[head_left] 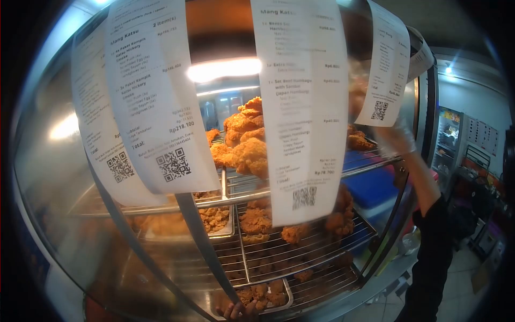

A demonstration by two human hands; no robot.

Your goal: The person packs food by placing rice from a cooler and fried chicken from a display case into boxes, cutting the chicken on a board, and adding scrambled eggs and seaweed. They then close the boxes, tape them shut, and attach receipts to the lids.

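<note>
My right hand (396, 140), in a clear plastic glove, is raised at the upper right of a lit glass food warmer. A hanging paper receipt (384, 64) covers part of this hand, and its fingers are blurred. Close by, pieces of fried chicken (360, 139) lie on the top wire rack. At the bottom edge of the view, only the curled fingers of my left hand (237, 311) show, gripping the lower end of the warmer door's metal frame (206, 241). A larger heap of fried chicken (245, 137) sits mid-rack.
Long receipts (300, 107) hang across the warmer's front and block much of the view. Lower wire racks (300, 257) hold more fried pieces and a metal tray (233, 222). Behind the racks is a blue container (370, 180). A drinks fridge (448, 134) stands at the far right.
</note>
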